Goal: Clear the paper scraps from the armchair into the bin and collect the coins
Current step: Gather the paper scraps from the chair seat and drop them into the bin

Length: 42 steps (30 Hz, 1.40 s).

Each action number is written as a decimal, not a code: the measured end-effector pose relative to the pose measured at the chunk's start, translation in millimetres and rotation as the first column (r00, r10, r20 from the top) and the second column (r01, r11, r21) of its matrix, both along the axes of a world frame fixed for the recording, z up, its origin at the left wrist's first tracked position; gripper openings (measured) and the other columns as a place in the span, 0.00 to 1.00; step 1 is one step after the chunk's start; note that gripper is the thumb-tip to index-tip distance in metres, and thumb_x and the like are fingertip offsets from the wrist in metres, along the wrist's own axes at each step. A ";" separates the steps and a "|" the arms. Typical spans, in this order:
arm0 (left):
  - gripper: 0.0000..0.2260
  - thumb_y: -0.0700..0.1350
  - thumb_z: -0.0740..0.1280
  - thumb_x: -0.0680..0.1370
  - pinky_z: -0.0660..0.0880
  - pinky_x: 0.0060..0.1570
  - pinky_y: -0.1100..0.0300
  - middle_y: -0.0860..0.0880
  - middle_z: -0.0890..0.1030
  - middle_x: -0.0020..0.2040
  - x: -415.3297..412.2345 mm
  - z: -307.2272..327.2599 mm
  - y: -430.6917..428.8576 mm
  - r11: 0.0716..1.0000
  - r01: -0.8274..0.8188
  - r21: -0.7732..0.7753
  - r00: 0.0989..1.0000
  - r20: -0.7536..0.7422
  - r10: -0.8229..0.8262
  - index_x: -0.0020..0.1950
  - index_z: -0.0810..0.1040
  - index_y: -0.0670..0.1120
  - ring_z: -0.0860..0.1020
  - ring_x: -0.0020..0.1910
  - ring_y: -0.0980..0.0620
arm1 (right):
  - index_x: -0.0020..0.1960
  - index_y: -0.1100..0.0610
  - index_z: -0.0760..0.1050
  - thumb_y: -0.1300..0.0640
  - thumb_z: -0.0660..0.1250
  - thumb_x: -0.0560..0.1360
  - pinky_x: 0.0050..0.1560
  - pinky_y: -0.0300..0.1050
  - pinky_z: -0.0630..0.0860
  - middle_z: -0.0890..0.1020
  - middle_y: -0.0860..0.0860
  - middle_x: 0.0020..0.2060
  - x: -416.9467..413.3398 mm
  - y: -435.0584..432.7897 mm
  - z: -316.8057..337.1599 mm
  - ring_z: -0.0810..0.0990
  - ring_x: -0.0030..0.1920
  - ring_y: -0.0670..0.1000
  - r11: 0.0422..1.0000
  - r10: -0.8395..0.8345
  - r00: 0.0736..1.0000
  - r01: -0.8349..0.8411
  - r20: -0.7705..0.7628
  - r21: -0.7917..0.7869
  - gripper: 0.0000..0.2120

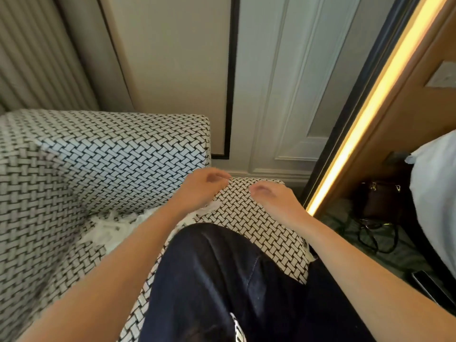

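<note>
Paper scraps (108,228) litter the armchair (98,156) seat, so I hover left hand (201,187) and right hand (271,197) nearby, fingers loosely curled, seemingly empty.

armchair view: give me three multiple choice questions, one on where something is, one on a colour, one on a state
1. Where do the paper scraps lie?
A. on the seat of the armchair
B. on top of its backrest
C. inside a bin

2. What is the armchair's fabric like?
A. plain red
B. a black-and-white weave pattern
C. green stripes

3. What do the left hand and the right hand hold?
A. a coin each
B. a paper scrap each
C. nothing

Answers: 1 A, the white scraps sit in the seat corner beside the left forearm. 2 B, the weave pattern covers the whole chair. 3 C, both hands show loosely curled fingers with nothing in them.
</note>
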<state>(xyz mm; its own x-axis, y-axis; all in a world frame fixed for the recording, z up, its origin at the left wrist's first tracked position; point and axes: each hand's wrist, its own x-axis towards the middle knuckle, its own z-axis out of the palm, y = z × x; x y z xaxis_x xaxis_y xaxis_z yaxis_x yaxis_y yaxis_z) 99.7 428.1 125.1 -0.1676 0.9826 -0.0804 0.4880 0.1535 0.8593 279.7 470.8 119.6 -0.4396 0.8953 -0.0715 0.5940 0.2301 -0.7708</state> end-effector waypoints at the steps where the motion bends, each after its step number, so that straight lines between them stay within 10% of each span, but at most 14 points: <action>1: 0.08 0.49 0.66 0.77 0.71 0.50 0.63 0.54 0.80 0.55 -15.0 1.0 -9.2 0.999 -0.039 0.007 0.999 0.008 0.039 0.55 0.79 0.54 0.77 0.54 0.55 | 0.63 0.53 0.75 0.50 0.58 0.80 0.42 0.29 0.68 0.78 0.47 0.60 -13.7 -5.8 2.3 0.78 0.50 0.45 0.999 0.036 0.999 -0.037 0.008 0.015 0.15; 4: 0.08 0.48 0.65 0.77 0.69 0.43 0.67 0.54 0.81 0.53 -55.0 1.5 -35.0 0.990 -0.143 0.015 0.990 0.011 0.143 0.54 0.80 0.53 0.78 0.52 0.57 | 0.64 0.53 0.74 0.52 0.58 0.80 0.48 0.43 0.78 0.78 0.47 0.61 -50.3 -22.3 5.1 0.79 0.55 0.55 0.991 0.135 0.991 -0.135 0.008 0.008 0.15; 14: 0.10 0.46 0.65 0.77 0.69 0.48 0.64 0.53 0.80 0.53 -145.2 -22.0 -106.2 0.939 -0.340 -0.052 0.940 0.021 0.341 0.58 0.78 0.50 0.78 0.52 0.54 | 0.58 0.56 0.78 0.52 0.59 0.80 0.46 0.29 0.68 0.81 0.48 0.53 -152.3 -52.4 -24.7 0.77 0.50 0.44 0.941 0.335 0.942 -0.335 0.002 0.039 0.13; 20: 0.10 0.46 0.65 0.77 0.72 0.53 0.60 0.54 0.80 0.53 -165.7 -48.3 -134.9 0.896 -0.425 -0.130 0.900 0.049 0.434 0.57 0.79 0.50 0.78 0.49 0.57 | 0.51 0.56 0.80 0.55 0.58 0.78 0.43 0.46 0.77 0.83 0.52 0.46 -184.1 -53.5 -51.0 0.79 0.41 0.51 0.914 0.341 0.866 -0.397 0.365 0.088 0.12; 24: 0.08 0.45 0.64 0.77 0.73 0.51 0.59 0.53 0.80 0.57 -165.3 -64.8 -140.3 0.874 -0.456 -0.169 0.877 0.082 0.474 0.55 0.78 0.51 0.79 0.50 0.55 | 0.56 0.54 0.77 0.53 0.56 0.76 0.61 0.56 0.71 0.74 0.56 0.60 -190.5 -42.1 -65.2 0.70 0.62 0.59 0.903 0.343 0.671 -0.428 0.658 -0.035 0.14; 27: 0.09 0.44 0.63 0.78 0.70 0.43 0.66 0.53 0.80 0.54 -159.2 -73.0 -138.3 0.864 -0.467 -0.188 0.865 0.103 0.491 0.56 0.78 0.50 0.79 0.50 0.55 | 0.45 0.53 0.74 0.52 0.58 0.73 0.57 0.53 0.69 0.73 0.55 0.54 -194.8 -36.5 -72.9 0.70 0.59 0.59 0.882 0.415 0.575 -0.443 0.705 -0.159 0.08; 30: 0.08 0.44 0.63 0.78 0.71 0.43 0.66 0.53 0.81 0.52 -153.1 -79.6 -134.6 0.854 -0.483 -0.196 0.849 0.137 0.511 0.55 0.78 0.50 0.80 0.50 0.55 | 0.34 0.55 0.67 0.52 0.58 0.73 0.34 0.43 0.66 0.71 0.50 0.34 -195.2 -37.8 -74.3 0.73 0.37 0.52 0.881 0.440 0.617 -0.439 0.653 -0.178 0.11; 36: 0.11 0.36 0.61 0.77 0.69 0.52 0.63 0.54 0.80 0.52 -146.1 -89.9 -123.5 0.839 -0.517 -0.169 0.837 0.104 0.537 0.53 0.79 0.47 0.77 0.51 0.56 | 0.59 0.60 0.76 0.53 0.60 0.77 0.56 0.50 0.74 0.79 0.52 0.55 -183.8 -47.6 -54.2 0.79 0.54 0.54 0.917 0.389 0.827 -0.391 0.406 -0.083 0.15; 39: 0.13 0.34 0.60 0.77 0.69 0.43 0.71 0.55 0.76 0.55 -142.2 -93.1 -117.7 0.817 -0.563 -0.126 0.816 0.072 0.574 0.55 0.78 0.47 0.74 0.47 0.60 | 0.52 0.63 0.79 0.57 0.60 0.77 0.48 0.51 0.78 0.83 0.56 0.47 -175.7 -47.4 -54.2 0.81 0.47 0.57 0.955 0.294 0.929 -0.298 0.226 -0.017 0.13; 42: 0.14 0.36 0.61 0.77 0.68 0.31 0.73 0.55 0.74 0.59 -138.8 -95.6 -111.4 0.802 -0.590 -0.096 0.799 0.075 0.597 0.59 0.76 0.48 0.72 0.43 0.63 | 0.51 0.58 0.80 0.58 0.62 0.77 0.36 0.31 0.71 0.82 0.48 0.41 -170.0 -46.5 -55.3 0.78 0.37 0.46 0.976 0.208 0.975 -0.212 0.079 0.048 0.10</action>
